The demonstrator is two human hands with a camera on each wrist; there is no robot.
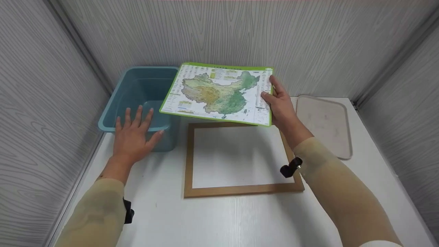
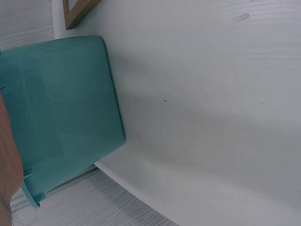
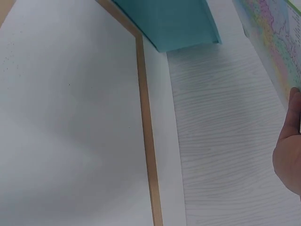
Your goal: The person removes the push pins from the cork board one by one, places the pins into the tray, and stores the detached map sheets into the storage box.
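My right hand (image 1: 278,103) pinches the right edge of a green-bordered map sheet (image 1: 219,92), holding it tilted in the air above the far side of a wooden frame (image 1: 240,188) that lies flat on the white table. The right wrist view catches the map's edge (image 3: 277,52) by my palm (image 3: 288,155). With fingers spread and straight, my left hand (image 1: 134,132) rests on the near rim of a teal plastic bin (image 1: 137,85); the bin wall (image 2: 61,113) fills the left wrist view.
A beige tray (image 1: 324,123) lies flat at the far right of the white table (image 1: 223,219). Grey wood-grain walls close in the left, back and right sides. The frame's corner (image 2: 77,12) shows near the bin.
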